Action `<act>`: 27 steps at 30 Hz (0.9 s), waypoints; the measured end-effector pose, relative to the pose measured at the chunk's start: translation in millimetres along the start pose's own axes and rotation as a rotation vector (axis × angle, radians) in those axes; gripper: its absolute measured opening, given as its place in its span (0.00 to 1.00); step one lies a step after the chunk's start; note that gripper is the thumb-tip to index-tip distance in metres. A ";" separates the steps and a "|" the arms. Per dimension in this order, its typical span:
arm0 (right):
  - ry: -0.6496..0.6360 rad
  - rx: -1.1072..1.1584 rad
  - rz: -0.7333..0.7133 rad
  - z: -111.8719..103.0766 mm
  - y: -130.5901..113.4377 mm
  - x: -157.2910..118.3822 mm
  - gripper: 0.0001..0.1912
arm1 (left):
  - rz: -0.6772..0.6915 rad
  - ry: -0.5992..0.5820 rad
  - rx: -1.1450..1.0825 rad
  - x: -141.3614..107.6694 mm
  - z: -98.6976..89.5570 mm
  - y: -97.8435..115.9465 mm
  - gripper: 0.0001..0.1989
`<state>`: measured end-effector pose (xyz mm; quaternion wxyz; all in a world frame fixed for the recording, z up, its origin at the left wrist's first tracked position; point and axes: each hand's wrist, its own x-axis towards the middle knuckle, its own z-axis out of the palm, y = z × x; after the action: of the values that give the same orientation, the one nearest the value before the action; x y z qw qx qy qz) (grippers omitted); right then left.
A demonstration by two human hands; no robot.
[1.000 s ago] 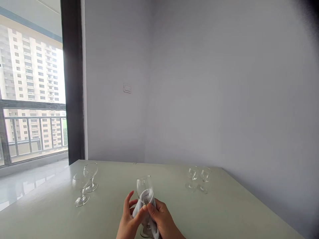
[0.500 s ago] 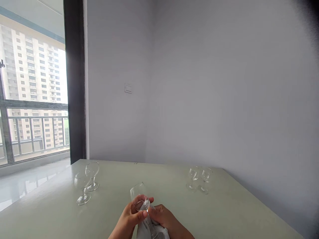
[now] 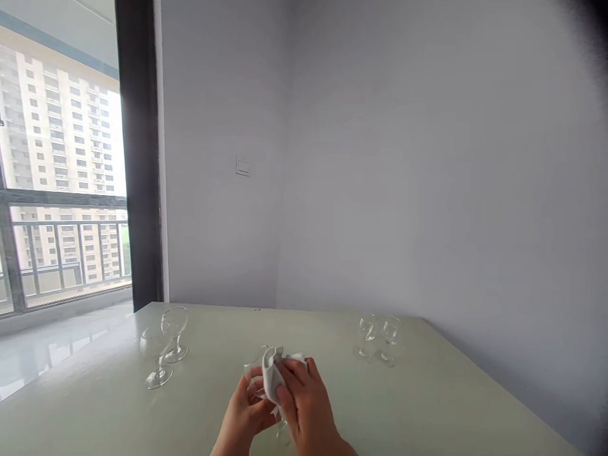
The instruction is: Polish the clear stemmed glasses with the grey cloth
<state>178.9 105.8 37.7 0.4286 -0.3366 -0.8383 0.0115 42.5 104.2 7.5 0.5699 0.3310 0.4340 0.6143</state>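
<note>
The left hand [image 3: 247, 408] curls its fingers around a glass [image 3: 254, 368] above the bench [image 3: 204, 405], while the right hand [image 3: 306, 396] pinches a pale cloth [image 3: 272, 377] against it. Two stemmed glasses [image 3: 156, 345] stand at left, two more [image 3: 389, 332] at right.

open passage: far middle of the pale green tabletop [image 3: 313, 339], bounded by obstacles, the left pair of stemmed glasses [image 3: 156, 342] and right pair of stemmed glasses [image 3: 390, 332].

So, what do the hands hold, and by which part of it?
Left hand: a stemmed glass, by the bowl. Right hand: a cloth, bunched in the fingers against the glass.
</note>
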 end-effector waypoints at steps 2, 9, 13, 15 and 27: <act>-0.044 -0.067 -0.041 10.6 -3.4 -4.5 0.17 | 0.024 0.059 -0.007 0.3 -2.8 7.8 0.27; -0.046 -0.241 0.093 8.5 23.6 -3.0 0.13 | 0.098 0.137 -0.004 -1.8 -8.3 31.5 0.27; 0.037 -0.216 0.029 13.1 16.1 -3.3 0.15 | 0.128 0.153 -0.053 -1.5 -5.9 25.2 0.28; 0.082 -0.270 -0.094 30.2 8.8 -9.5 0.14 | 0.123 0.139 -0.044 -1.2 -7.5 21.8 0.28; 0.175 -0.026 -0.052 9.4 3.0 -12.0 0.16 | 0.238 0.194 -0.027 7.9 -27.4 31.6 0.28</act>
<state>178.6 103.8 22.3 0.4957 -0.3201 -0.8063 -0.0401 3.7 108.5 24.5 0.4528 0.3116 0.4362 0.7125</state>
